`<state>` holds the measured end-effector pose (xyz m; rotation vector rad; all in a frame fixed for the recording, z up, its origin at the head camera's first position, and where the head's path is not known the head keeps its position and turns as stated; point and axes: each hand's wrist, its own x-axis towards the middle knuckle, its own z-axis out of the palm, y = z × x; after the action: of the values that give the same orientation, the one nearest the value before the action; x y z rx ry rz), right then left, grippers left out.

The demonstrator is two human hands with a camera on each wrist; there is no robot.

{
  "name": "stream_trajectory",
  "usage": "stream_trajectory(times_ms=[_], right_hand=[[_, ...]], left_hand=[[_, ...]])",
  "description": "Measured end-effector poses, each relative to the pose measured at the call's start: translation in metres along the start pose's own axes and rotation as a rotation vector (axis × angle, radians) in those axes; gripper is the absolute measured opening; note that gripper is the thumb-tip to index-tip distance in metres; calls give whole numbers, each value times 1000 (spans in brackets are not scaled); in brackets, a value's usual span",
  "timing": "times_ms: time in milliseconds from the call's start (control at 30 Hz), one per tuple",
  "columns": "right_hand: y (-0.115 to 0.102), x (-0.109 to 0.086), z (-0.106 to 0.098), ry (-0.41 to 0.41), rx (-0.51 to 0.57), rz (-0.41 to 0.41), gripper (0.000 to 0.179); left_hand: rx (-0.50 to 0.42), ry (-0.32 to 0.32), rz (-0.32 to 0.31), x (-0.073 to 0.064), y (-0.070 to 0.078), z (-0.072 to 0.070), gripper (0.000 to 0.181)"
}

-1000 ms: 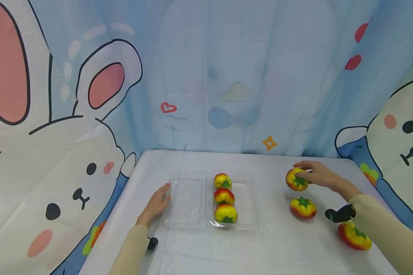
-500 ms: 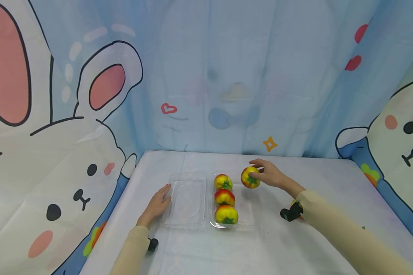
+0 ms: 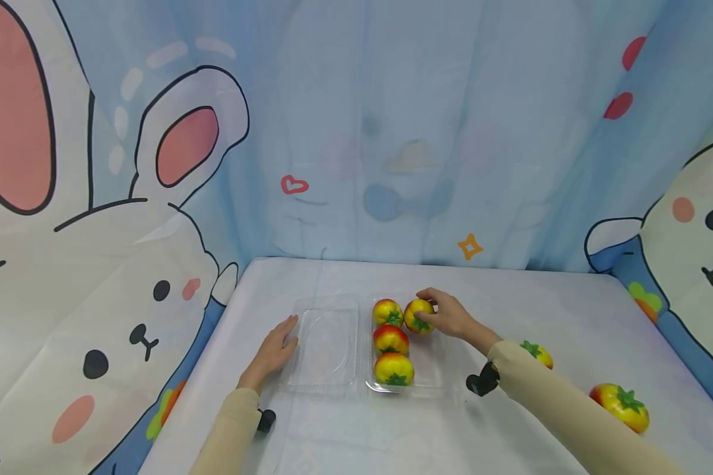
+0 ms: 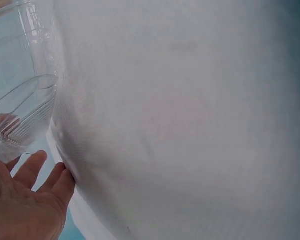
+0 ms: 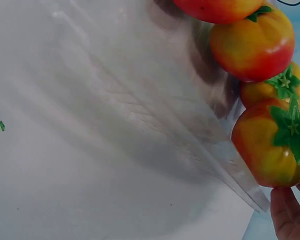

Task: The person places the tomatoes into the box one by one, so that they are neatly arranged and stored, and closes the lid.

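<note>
A clear plastic clamshell box lies opened flat, its lid [image 3: 327,349] on the left and its tray [image 3: 429,371] on the right. Three red-and-yellow tomatoes [image 3: 391,340] with green star-shaped tops form a column along the tray's left side. My right hand [image 3: 451,318] pinches another tomato [image 3: 417,323] between thumb and fingers, at the far end of the tray beside the farthest one. In the right wrist view this held tomato [image 5: 262,145] shows over the tray's rim. My left hand [image 3: 271,353] rests with extended fingers at the lid's left edge.
Two more tomatoes lie on the white-covered table to the right: one tomato [image 3: 620,407] near the front, another tomato [image 3: 537,354] partly behind my right sleeve. A blue cartoon curtain [image 3: 392,132] hangs along the table's back edge.
My right hand has carried the tomato leftward from the table's right side to over the tray, then lower, beside the farthest tomato. The left hand stays in place at the lid.
</note>
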<state>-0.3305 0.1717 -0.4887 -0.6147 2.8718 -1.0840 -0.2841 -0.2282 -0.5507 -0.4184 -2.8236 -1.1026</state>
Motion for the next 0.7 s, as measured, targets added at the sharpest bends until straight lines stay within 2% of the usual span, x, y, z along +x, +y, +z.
stream_trajectory(times_ms=[333, 500, 700], right_hand=[[3, -1, 3, -11, -39, -61, 36], [3, -1, 5, -33, -109, -44, 34], [3, 1, 4, -28, -143, -55, 36]], left_hand=[[3, 4, 2, 1, 1, -1, 51], [3, -5, -28, 1, 0, 1, 51], [10, -9, -25, 2, -1, 1, 51]])
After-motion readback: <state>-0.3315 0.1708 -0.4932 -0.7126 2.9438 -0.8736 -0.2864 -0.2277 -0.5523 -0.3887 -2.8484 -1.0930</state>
